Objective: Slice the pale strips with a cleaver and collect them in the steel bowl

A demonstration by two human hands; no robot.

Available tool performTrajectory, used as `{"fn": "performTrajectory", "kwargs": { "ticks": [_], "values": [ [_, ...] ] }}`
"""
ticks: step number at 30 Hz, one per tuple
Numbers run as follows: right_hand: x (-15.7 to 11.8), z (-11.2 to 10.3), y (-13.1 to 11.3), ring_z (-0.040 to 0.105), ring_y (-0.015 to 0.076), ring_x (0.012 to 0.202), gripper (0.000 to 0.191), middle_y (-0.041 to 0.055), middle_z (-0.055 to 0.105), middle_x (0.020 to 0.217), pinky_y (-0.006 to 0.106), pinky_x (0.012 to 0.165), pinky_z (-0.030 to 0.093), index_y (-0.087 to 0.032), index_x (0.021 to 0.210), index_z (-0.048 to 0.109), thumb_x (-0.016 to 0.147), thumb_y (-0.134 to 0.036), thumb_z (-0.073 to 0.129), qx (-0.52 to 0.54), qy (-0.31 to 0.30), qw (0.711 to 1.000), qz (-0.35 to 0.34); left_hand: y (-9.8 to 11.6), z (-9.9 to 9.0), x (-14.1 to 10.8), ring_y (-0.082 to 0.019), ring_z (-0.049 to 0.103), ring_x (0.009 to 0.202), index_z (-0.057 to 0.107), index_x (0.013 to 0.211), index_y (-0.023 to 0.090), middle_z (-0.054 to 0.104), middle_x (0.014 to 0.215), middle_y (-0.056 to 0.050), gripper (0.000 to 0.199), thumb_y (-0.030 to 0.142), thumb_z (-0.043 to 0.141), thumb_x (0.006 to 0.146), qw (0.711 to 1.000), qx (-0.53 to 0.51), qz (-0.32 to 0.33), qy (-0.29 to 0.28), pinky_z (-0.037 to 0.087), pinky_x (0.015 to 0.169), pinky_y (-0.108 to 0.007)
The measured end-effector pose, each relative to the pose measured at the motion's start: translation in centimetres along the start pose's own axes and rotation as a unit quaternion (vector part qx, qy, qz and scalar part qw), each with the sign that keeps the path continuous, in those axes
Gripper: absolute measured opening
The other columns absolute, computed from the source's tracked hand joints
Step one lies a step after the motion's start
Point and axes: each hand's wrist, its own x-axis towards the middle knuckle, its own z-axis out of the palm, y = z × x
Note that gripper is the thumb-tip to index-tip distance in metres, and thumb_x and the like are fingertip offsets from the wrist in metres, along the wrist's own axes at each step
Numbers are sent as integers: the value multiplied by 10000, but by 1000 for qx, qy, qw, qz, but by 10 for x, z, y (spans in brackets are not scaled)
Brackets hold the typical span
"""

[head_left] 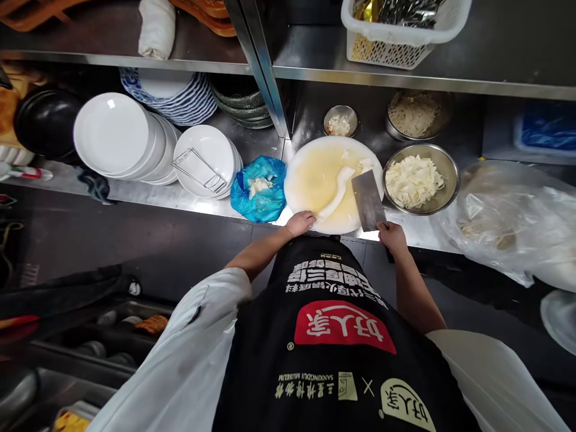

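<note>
A long, curved white strip of food (pixel 336 195) lies on the round cutting board (pixel 310 171); I cannot make out its kind. My left hand (pixel 301 223) rests at the board's near left edge, fingers loosely stretched out, their tips beside the strip's near end. In my right hand (pixel 392 237) is the handle of a cleaver (pixel 369 201). Its broad blade lies over the right part of the board, to the right of the strip. Small white pieces (pixel 365 164) sit behind the blade. Thin white slices (pixel 414 182) fill a metal bowl (pixel 453 191) on the right.
Left of the board stands a blue plastic bag (pixel 257 207) with white pieces inside. Beyond it are stacked white plates (pixel 204 157) with a wire rack (pixel 198 169). Smaller metal bowls (pixel 341 120) stand behind the board. Clear plastic bags (pixel 513 216) lie right. A shelf (pixel 310 73) overhangs the back.
</note>
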Motion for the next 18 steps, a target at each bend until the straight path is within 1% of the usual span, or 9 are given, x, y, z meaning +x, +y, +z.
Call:
{"fn": "performTrajectory", "kwargs": {
  "ticks": [2,5,8,10,12,15,18],
  "values": [
    [-1,1,0,539,169,486,408,48,593,513,276,522,370,-194,645,600,878,-520,523,5,-1,1000,2,-2,-10,6,-205,645,1014,704,1092,178,653,1121,-98,215,202,558,935,1000,-5,-12,18,537,882,-327],
    [-4,2,0,534,166,475,393,42,592,507,274,513,363,-197,649,594,874,-511,524,15,-1,1000,1,-12,-37,24,-195,649,984,702,1072,182,635,1148,-98,202,193,560,928,996,7,-34,80,539,809,-307],
    [-8,4,-2,531,170,469,385,40,584,498,276,503,362,-198,661,595,868,-515,523,30,-1,999,12,-27,-64,43,-205,638,1018,704,1040,194,633,1171,-99,206,137,558,907,990,37,-39,131,534,820,-321],
    [-12,4,-3,540,178,479,381,44,587,505,279,508,369,-198,672,603,870,-513,520,39,-2,999,16,-37,-72,43,-217,628,1043,707,1004,196,648,1156,-96,225,91,540,895,990,50,-26,132,531,848,-340],
    [-17,3,-4,563,192,517,369,54,601,526,282,531,386,-196,692,623,869,-504,524,39,2,999,9,-45,-68,31,-226,627,1029,709,960,186,665,1112,-101,225,65,535,883,993,49,-19,107,533,854,-355],
    [-26,1,-3,595,219,589,365,73,621,554,290,568,408,-197,718,650,866,-511,536,27,25,999,1,-50,-48,-2,-234,629,1010,716,928,166,677,1075,-119,197,62,561,865,997,17,-28,66,534,888,-372],
    [-39,3,-2,593,218,576,409,80,631,563,293,560,415,-201,706,631,872,-561,530,40,32,999,12,-49,-28,-30,-240,625,1059,730,990,163,673,1126,-128,218,78,590,846,997,-29,-40,62,513,984,-403]
  ]
}}
